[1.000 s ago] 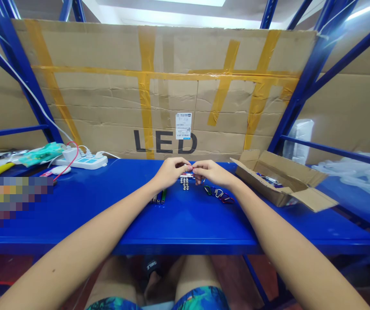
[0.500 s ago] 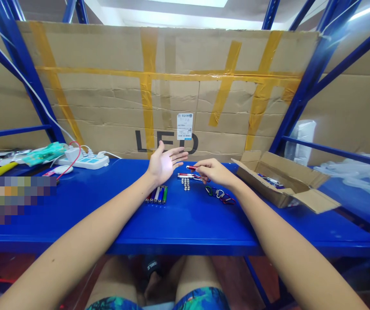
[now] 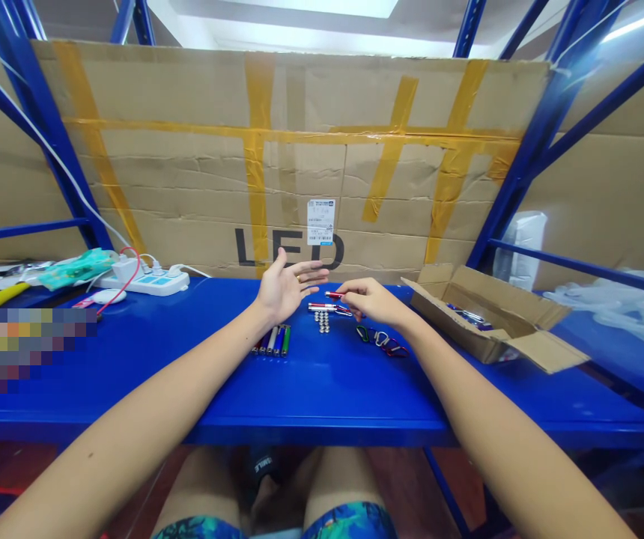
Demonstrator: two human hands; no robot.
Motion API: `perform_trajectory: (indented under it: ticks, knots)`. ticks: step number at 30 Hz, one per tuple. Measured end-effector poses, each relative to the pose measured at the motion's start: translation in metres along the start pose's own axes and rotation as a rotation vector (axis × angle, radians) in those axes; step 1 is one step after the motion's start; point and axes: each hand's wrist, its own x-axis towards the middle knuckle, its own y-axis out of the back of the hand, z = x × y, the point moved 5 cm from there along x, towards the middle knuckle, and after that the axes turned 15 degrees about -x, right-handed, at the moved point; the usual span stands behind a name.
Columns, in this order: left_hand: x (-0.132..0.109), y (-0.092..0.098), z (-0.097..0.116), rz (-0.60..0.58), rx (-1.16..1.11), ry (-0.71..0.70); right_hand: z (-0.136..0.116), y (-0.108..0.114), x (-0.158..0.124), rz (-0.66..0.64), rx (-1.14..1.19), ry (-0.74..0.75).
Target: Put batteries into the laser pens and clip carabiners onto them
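Left hand (image 3: 282,292) had drawn away, spread open, from the right hand (image 3: 375,299), whose grip pinched a slim red metal tube (image 3: 332,295), long axis sideways, free end leftward, beyond the small round silver metal pieces (image 3: 322,322).

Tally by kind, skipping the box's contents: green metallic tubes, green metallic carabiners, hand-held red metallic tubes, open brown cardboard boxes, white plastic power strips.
Green metallic tube: 1
Green metallic carabiner: 1
Red metallic tube in right hand: 1
Open brown cardboard box: 1
White plastic power strip: 1
Total: 5
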Motion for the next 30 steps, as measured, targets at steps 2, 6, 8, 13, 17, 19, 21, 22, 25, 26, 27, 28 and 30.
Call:
perform_trajectory:
  ticks: [2, 6, 8, 13, 17, 19, 21, 22, 25, 26, 27, 28, 30]
  knots:
    - [-0.0004, -0.0004, -0.0011, 0.013, -0.043, 0.014, -0.0004, 0.0002, 0.0000, 0.005, -0.004, -0.003]
    - [0.0000, -0.0005, -0.0038, 0.023, -0.102, 0.037, -0.0017, 0.0009, -0.0004, 0.014, -0.020, -0.013]
    - [0.0004, -0.0004, -0.0049, 0.013, -0.113, 0.045, -0.0025, 0.0015, -0.0007, 0.020, -0.027, -0.023]
    - [0.0010, 0.0006, -0.0056, -0.005, -0.107, 0.051, -0.0057, 0.0035, -0.0019, 0.029, -0.027, -0.016]
    - [0.0016, 0.0019, -0.0070, -0.002, -0.111, 0.063, -0.0072, 0.0045, -0.0026, 0.033, -0.026, -0.007]
    - [0.0019, 0.0023, -0.0076, 0.003, -0.116, 0.067, -0.0069, 0.0048, -0.0027, 0.039, -0.027, -0.019]
    - [0.0018, 0.0025, -0.0080, 0.015, -0.125, 0.068, -0.0065, 0.0046, -0.0024, 0.042, -0.027, -0.025]
    - [0.0016, 0.0024, -0.0080, 0.021, -0.129, 0.066, -0.0064, 0.0043, -0.0022, 0.040, -0.028, -0.023]
    - [0.0008, 0.0013, -0.0077, 0.028, -0.135, 0.058, -0.0062, 0.0026, -0.0017, 0.021, -0.038, -0.007]
    - [0.0005, 0.0009, -0.0074, 0.029, -0.135, 0.053, -0.0062, 0.0022, -0.0016, 0.017, -0.042, -0.003]
    - [0.0003, 0.0007, -0.0072, 0.030, -0.134, 0.051, -0.0064, 0.0019, -0.0016, 0.014, -0.047, 0.001]
    - [0.0002, 0.0005, -0.0071, 0.031, -0.134, 0.051, -0.0067, 0.0018, -0.0017, 0.013, -0.053, 0.004]
    - [0.0001, 0.0004, -0.0073, 0.030, -0.137, 0.055, -0.0074, 0.0020, -0.0019, 0.015, -0.059, 0.004]
